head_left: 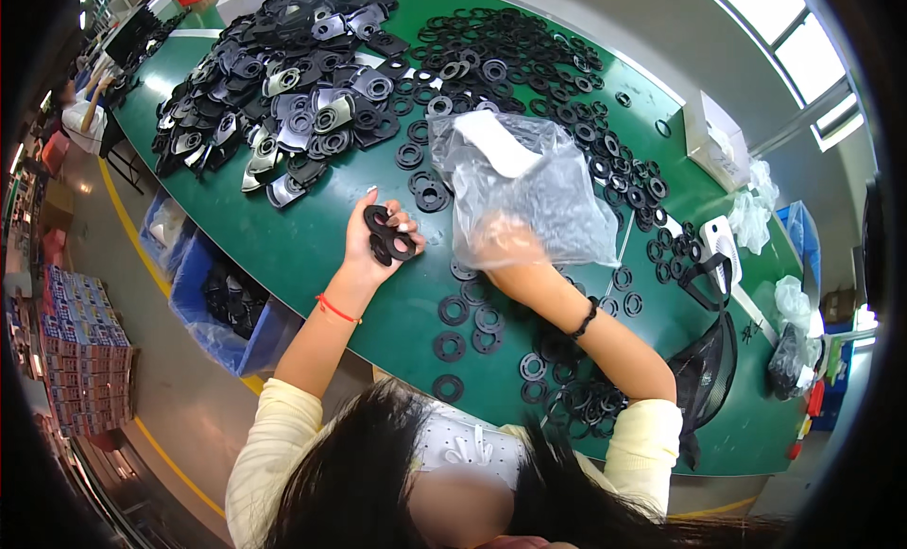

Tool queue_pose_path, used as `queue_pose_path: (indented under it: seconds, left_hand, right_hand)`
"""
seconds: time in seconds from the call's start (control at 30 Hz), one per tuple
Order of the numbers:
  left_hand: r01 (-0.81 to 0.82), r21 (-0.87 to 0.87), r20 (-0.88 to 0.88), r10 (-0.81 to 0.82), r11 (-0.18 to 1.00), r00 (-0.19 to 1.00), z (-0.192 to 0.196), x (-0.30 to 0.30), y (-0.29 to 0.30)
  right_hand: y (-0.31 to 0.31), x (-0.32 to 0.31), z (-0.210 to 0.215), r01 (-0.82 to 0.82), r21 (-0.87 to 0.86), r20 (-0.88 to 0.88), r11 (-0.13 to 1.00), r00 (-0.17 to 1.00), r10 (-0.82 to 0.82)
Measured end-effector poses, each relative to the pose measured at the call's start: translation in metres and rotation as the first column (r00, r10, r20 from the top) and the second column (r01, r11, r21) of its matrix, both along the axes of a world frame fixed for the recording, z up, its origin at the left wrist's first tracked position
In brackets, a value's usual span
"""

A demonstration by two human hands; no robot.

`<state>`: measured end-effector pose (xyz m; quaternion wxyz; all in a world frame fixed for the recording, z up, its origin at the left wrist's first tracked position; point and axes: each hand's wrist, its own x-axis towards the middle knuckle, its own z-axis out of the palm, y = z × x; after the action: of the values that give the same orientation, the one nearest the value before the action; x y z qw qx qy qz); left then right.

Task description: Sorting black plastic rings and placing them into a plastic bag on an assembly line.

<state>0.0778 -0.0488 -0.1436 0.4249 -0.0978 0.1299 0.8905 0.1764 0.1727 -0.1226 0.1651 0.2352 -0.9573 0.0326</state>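
Observation:
My left hand is closed around a few black rings, holding them just above the green table. To its right, my right hand reaches into a clear plastic bag with a white label on top. Its fingers show only dimly through the film, so I cannot tell what they hold. Loose flat black rings are spread on the table near my forearms. More black rings lie between my left hand and the bag.
A large heap of black and silver plate-like parts covers the far left. Many black rings are piled at the back. A white box, a white handheld device and a black mesh bag sit right. Blue bins stand beside the table.

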Motion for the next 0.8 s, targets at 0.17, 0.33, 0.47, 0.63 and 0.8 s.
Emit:
queue_pose_path:
  seconds: [0.17, 0.33, 0.47, 0.63, 0.8]
  left_hand:
    - [0.013, -0.182, 0.217, 0.027, 0.983, 0.976, 0.023, 0.013, 0.007]
    - [0.130, -0.356, -0.064, -0.162, 0.926, 0.985, 0.005, 0.017, 0.006]
    - [-0.142, -0.778, -0.528, -0.514, 0.612, 0.677, 0.002, 0.030, 0.012]
    - [-0.710, -0.646, -0.508, -0.852, 0.280, 0.126, 0.034, 0.048, 0.030]
    - [-0.779, -0.572, -0.372, -0.928, 0.256, -0.031, 0.013, 0.050, 0.033]
  right_hand:
    - [0.025, 0.002, -0.028, -0.019, -0.102, 0.066, 0.995, 0.997, 0.026]
    - [0.037, 0.030, 0.020, 0.000, -0.217, 0.166, 0.976, 0.985, 0.037]
    - [0.062, 0.063, 0.082, 0.200, -0.402, 0.706, 0.893, 0.688, 0.164]
    - [0.111, 0.131, 0.095, 0.238, -0.052, 0.946, 0.970, 0.323, -0.028]
    - [0.103, 0.175, 0.086, 0.447, 0.244, 0.682, 0.861, 0.552, -0.480]
